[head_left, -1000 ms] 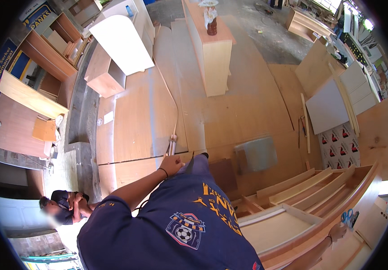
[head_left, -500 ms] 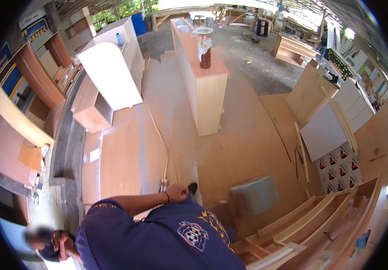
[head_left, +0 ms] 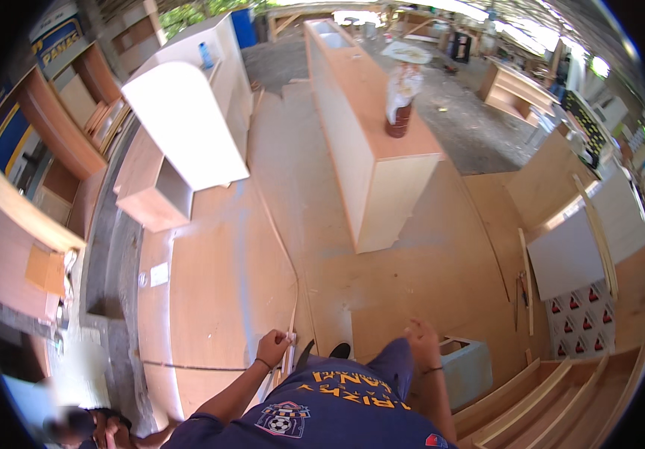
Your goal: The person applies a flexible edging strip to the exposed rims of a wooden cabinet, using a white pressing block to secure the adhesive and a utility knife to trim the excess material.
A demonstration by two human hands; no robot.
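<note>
1. Since half a second ago my view has swung up and forward: the tall plywood cabinet (head_left: pixel 371 142) now runs down the middle, and my right hand (head_left: pixel 421 343), hidden before, shows beside my hip.
2. My left hand (head_left: pixel 271 347) is closed in a narrow grip around the near end of a thin wooden strip (head_left: pixel 290 340).
3. That strip lies just right of my left palm, its long axis running away from me toward the far side, along the right edge of the big plywood sheet (head_left: pixel 210 299).
4. My left hand is on it; my right hand is well apart, to the right, with loosely spread fingers and nothing in it.
5. A dark line (head_left: pixel 188 367) crosses the sheet from the left toward my left hand; I cannot tell whether it is a cord or a drawn mark.
6. The sheet lies flat on the plywood-covered floor (head_left: pixel 412 277), with my foot (head_left: pixel 340 350) just right of the strip.
7. A grey box (head_left: pixel 466 367) stands near on the right, touching nothing I hold.
8. Far left stands a white cabinet (head_left: pixel 180 127); a brown bottle (head_left: pixel 399 120) sits on top of the tall cabinet.
9. Another person crouches at the near left edge.
</note>
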